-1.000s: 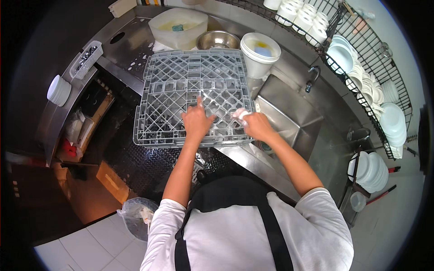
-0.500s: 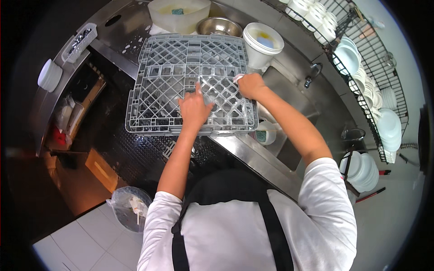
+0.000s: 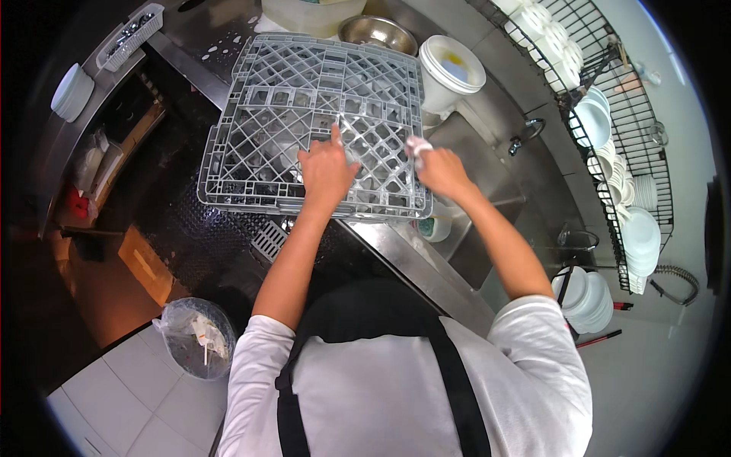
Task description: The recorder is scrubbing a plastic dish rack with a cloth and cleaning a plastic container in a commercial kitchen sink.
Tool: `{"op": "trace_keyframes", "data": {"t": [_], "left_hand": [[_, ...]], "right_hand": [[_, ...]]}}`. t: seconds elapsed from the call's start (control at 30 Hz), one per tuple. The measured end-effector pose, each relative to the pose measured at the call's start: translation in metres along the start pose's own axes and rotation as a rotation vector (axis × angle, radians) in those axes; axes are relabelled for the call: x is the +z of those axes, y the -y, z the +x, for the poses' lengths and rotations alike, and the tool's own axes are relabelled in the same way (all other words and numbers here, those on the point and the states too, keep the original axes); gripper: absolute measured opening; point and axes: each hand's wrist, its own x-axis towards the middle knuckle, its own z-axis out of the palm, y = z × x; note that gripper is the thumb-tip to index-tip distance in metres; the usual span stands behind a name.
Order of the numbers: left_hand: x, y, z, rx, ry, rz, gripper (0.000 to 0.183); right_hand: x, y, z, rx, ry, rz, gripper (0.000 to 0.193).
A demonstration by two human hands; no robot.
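On the grey rack (image 3: 286, 205), I see the left hand (image 3: 327, 172) stay spread wide. The right hand (image 3: 442, 172) holds a white cloth (image 3: 418, 146), now shifted to the rack's right rim.

The rack (image 3: 251, 203) is diamond-latticed grey, the apron (image 3: 362, 312) black, the shirt (image 3: 365, 396) white.

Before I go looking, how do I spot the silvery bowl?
Find the big grey lattice rack mid-picture. Past its far edge, the bowl sits between a pale tub and a white bucket. Of the three, only it is shiny metal.
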Motion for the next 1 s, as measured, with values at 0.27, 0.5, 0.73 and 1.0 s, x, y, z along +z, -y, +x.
{"op": "trace_keyframes", "data": {"t": [0.27, 0.5, 0.73, 1.0], "left_hand": [[0.009, 0.004, -0.001, 0.024, -0.029, 0.03, 0.095], [0.006, 0.003, 0.002, 0.036, -0.049, 0.037, 0.095], [0.011, 0.005, 0.001, 0.029, -0.029, -0.004, 0.093], [0.007, 0.007, 0.0, 0.037, -0.038, -0.04, 0.093]], "right_hand": [[-0.022, 0.017, -0.065, -0.065, 0.16, 0.088, 0.02], [-0.018, 0.033, -0.053, -0.071, 0.14, -0.064, 0.016], [-0.005, 0.021, -0.072, 0.083, 0.039, 0.457, 0.025], [-0.027, 0.031, -0.064, -0.1, 0.298, -0.092, 0.027]]}}
